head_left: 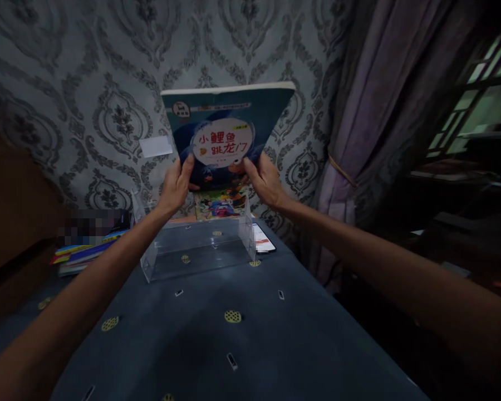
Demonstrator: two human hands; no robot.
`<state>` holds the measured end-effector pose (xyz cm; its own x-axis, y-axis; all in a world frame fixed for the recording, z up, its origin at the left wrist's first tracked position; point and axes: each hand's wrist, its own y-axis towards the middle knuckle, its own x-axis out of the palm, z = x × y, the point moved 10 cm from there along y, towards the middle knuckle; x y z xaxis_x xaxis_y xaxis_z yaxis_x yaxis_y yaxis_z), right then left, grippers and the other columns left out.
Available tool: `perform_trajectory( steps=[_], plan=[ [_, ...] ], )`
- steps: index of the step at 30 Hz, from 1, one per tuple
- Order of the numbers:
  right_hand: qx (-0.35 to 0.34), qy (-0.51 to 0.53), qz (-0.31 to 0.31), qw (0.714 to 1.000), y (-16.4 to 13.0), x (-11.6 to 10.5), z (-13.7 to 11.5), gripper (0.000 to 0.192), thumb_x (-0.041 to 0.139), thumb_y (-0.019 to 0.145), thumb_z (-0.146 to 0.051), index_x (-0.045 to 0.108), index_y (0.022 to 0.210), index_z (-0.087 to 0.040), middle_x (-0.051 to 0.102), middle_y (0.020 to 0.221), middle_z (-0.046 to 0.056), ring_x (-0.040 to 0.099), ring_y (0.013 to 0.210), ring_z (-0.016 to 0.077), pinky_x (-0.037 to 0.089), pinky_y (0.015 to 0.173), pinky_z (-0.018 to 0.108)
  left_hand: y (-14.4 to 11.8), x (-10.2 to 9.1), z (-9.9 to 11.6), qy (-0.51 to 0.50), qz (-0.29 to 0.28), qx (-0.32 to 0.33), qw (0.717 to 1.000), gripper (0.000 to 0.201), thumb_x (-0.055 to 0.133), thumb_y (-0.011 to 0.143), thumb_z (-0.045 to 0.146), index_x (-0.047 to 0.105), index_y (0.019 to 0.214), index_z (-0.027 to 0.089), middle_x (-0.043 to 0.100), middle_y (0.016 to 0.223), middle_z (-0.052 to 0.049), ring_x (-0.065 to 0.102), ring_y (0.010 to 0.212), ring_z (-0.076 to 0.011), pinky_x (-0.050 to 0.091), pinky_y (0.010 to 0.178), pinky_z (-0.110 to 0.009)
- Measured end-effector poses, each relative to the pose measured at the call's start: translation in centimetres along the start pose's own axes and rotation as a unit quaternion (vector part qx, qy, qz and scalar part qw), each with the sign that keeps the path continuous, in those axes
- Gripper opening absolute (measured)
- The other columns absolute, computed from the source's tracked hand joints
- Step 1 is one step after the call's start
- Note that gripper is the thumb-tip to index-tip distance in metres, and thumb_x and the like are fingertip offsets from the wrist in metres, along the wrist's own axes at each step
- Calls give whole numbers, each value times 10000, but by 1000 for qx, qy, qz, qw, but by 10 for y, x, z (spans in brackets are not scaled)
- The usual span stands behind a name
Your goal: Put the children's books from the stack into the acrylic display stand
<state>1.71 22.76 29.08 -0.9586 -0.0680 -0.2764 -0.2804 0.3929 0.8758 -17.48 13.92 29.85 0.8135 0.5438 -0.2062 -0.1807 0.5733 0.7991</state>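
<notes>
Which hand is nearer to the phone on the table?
Right. The right hand grips the book above the phone; the left hand grips the book's other edge, farther away.

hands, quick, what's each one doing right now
Left hand: closed on the blue picture book, lower left edge.
Right hand: closed on the same book, lower right edge.

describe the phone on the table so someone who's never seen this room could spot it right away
Start at the table with the dark blue patterned cloth, pushed against the wallpapered wall. Near its far end stands a clear acrylic rack. The phone lies flat just right of that rack, by the purple curtain; it is the only thing with a lit white screen.
</notes>
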Motion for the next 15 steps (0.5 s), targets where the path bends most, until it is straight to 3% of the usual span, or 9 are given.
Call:
perform_trajectory(
  steps=[11,15],
  plan=[
    [18,-23,-23,999,-9,17,43,554,349,973,-669,589,1187,-218,717,1047,91,690,966,251,581,882,452,-8,10,-37,5,-12,-27,1000,663,427,912,720,597,1240,169,643,1209,-127,665,1006,-250,606,547,-213],
    [30,27,-60,997,-12,29,52,551,373,966,-666,561,1213,-211,727,1046,81,713,829,228,607,763,412,-14,9,-47,8,3,-37,999,705,426,879,772,606,1177,160,650,1107,-116,663,957,-240,594,515,-215]
  ],
)
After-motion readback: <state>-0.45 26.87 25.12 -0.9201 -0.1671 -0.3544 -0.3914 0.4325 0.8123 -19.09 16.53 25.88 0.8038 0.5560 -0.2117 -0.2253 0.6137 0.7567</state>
